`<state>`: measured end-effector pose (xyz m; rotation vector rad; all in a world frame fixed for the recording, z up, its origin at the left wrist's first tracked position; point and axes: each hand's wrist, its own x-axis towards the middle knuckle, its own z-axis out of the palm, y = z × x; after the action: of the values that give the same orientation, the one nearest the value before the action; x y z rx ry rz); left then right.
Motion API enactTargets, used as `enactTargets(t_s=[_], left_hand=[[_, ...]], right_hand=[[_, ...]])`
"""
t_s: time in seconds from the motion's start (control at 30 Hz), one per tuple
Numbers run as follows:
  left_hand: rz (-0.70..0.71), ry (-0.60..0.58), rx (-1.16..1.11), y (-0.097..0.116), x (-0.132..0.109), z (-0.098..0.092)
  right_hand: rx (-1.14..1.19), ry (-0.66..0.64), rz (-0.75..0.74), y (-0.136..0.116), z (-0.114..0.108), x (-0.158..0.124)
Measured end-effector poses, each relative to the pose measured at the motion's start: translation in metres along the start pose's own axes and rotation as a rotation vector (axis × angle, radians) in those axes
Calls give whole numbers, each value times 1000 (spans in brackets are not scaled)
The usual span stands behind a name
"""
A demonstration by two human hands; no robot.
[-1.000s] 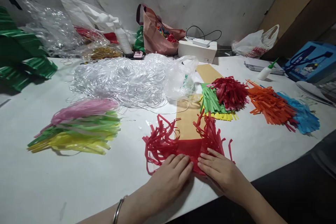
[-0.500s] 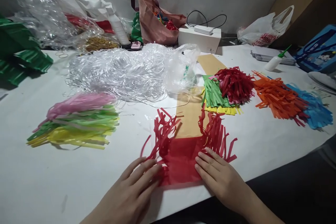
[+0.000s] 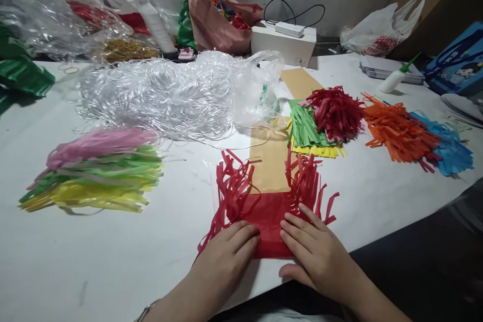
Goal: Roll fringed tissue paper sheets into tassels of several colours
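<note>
Red fringed tissue paper (image 3: 268, 216) lies on the table in front of me, with cut strips spreading out at its left and right and a plain band between them. On its left part rests my left hand (image 3: 228, 261), fingers laid over the paper and its thumb hidden. My right hand (image 3: 319, 249) is flat on the right part, fingers spread and thumb apart. Neither hand grips the sheet. A tan paper strip (image 3: 268, 166) extends from behind the red paper's far edge.
Pink, green and yellow fringed paper (image 3: 94, 171) lies at the left. Beyond is a heap of white string (image 3: 158, 95). At the right are a dark red tassel bunch (image 3: 335, 113), orange fringe (image 3: 402, 133), blue fringe (image 3: 453, 148) and a glue bottle (image 3: 394, 80).
My left hand has moved right and inward over the red paper. The right hand stays on the paper, its thumb now visible. The view has shifted slightly.
</note>
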<state>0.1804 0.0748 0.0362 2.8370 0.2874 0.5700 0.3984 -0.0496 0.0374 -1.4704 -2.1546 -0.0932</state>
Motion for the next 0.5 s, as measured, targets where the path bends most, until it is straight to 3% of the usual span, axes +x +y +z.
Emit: enactTargets(t_s=[0.27, 0.5], left_hand=[[-73, 11, -21, -6, -4, -4], [-215, -14, 88, -18, -6, -16]], right_hand=[[-60, 16, 33, -11, 13, 14], [31, 27, 131, -4, 6, 18]])
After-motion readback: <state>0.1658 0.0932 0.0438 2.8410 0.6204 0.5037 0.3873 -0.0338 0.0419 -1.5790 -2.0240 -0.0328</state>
